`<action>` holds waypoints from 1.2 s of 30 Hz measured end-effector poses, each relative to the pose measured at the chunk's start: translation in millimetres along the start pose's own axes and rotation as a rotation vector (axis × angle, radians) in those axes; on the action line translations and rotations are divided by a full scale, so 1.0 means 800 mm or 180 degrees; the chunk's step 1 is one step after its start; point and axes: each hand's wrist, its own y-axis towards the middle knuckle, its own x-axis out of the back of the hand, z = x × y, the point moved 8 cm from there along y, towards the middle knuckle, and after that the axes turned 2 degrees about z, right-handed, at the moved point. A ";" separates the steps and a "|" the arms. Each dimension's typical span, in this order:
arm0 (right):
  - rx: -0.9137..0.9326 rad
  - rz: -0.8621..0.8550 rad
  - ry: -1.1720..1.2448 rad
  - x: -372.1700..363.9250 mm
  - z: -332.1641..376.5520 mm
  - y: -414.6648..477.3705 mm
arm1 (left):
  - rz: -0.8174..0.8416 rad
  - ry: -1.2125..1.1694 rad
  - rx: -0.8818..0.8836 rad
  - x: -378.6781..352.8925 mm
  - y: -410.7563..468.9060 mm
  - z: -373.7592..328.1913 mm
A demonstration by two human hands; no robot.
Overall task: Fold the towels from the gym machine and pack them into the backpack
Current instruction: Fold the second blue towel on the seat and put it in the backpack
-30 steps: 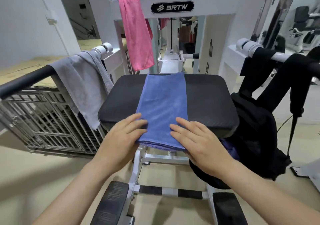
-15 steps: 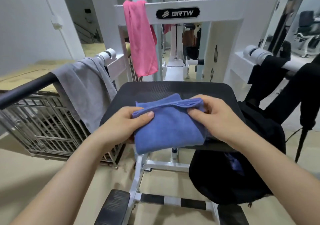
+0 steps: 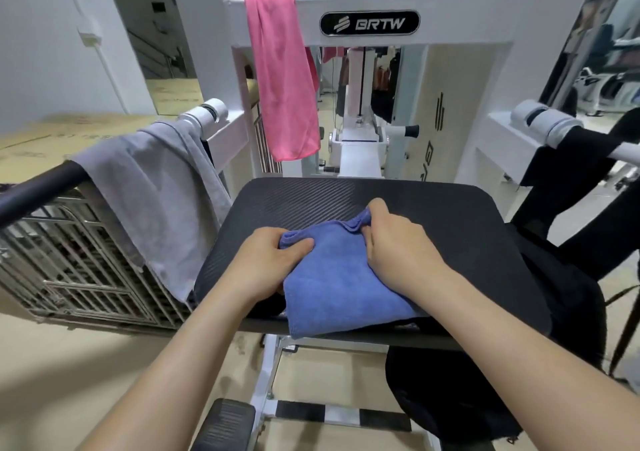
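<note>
A folded blue towel (image 3: 341,291) lies on the black seat pad (image 3: 346,197) of the white gym machine. My left hand (image 3: 268,261) pinches the towel's far left corner. My right hand (image 3: 398,246) grips its far right corner, where the cloth bunches up. A grey towel (image 3: 156,204) hangs over the left handle bar. A pink towel (image 3: 282,72) drapes from the machine's top crossbar. The black backpack (image 3: 571,305) hangs from the right handle beside and below the pad, its lower part sagging under the seat.
A metal wire cage (image 3: 65,277) stands at the left under the bar. Black foot pads (image 3: 225,426) and a striped crossbar (image 3: 339,414) sit below the seat. Cardboard boxes (image 3: 41,138) lie at the back left. The floor is beige.
The long flat towel was folded in half: both hands lifted its near end up and over, then set the doubled towel down on the pad, still holding the far corners.
</note>
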 end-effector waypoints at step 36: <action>-0.0702 0.1675 0.3866 0.016 -0.014 -0.013 | 0.0171 -0.2925 0.0236 -0.004 -0.040 -0.005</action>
